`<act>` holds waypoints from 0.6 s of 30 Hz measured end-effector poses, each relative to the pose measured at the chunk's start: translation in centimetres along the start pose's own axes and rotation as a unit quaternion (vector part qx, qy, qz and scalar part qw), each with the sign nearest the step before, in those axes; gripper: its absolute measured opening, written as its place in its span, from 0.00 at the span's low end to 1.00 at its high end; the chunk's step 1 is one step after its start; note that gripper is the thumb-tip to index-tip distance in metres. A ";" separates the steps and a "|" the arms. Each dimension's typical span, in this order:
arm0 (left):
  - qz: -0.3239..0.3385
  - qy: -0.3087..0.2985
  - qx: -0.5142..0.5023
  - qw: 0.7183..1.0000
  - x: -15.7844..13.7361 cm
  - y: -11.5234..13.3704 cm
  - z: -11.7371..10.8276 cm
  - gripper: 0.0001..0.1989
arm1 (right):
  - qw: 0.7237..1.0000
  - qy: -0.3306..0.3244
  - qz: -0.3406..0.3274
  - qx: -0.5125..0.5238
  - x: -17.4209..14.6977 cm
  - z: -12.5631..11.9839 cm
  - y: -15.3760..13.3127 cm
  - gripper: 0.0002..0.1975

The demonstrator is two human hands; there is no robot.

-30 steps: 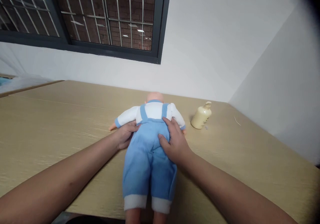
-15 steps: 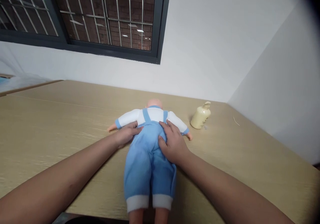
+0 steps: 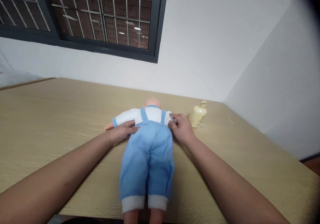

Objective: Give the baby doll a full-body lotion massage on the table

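Note:
A doll in blue overalls and a white top lies face down on the table, its head away from me and its legs toward me. My left hand holds the left side of its waist, thumb over the overalls and some fingers tucked beneath the doll's outstretched left arm. At the opposite shoulder, my right hand is closed on the white sleeve, with thumb and fingers pinching the cloth. That hand hides the rest of the doll's right arm. Just beyond it stands a cream pump bottle with dark lettering.
The wooden table meets a white wall at its far edge. A barred window with a dark frame is above. A thin pale strip lies right of the bottle, and clear plastic at the far left.
My right hand has moved from the doll's lower back up and right to its sleeve, covering the arm that showed before. My left hand keeps its place at the waist. The view has shifted slightly.

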State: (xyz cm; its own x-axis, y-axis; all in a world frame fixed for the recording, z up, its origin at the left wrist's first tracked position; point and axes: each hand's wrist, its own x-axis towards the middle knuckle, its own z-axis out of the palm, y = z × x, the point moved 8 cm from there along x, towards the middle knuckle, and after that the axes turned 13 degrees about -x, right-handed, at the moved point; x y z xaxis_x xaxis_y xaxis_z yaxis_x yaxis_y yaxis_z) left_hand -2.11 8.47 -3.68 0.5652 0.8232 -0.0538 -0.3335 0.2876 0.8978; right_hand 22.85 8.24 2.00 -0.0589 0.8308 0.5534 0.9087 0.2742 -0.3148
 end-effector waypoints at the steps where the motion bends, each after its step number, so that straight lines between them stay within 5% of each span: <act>1: -0.002 0.000 0.001 1.000 0.0 0.0 0.0 0.25 | 1.000 -0.007 -0.006 -0.007 0.0 0.2 -0.1 0.18; 9: 0.005 0.006 0.027 1.000 0.0 0.1 -0.2 0.25 | 0.998 -0.019 -0.009 -0.055 0.1 1.2 -0.2 0.14; 18: 0.013 0.010 0.037 0.999 0.1 0.1 -0.2 0.24 | 0.998 0.025 0.014 0.051 0.2 0.9 0.5 0.08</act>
State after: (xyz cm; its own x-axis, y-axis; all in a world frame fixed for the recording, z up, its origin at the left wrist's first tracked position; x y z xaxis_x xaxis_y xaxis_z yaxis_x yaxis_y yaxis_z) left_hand -2.22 8.68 -3.65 0.5417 0.8398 -0.0372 -0.2915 0.2291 0.9287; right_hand 22.95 9.01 1.27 -0.0109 0.8148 0.5796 0.8624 0.3010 -0.4069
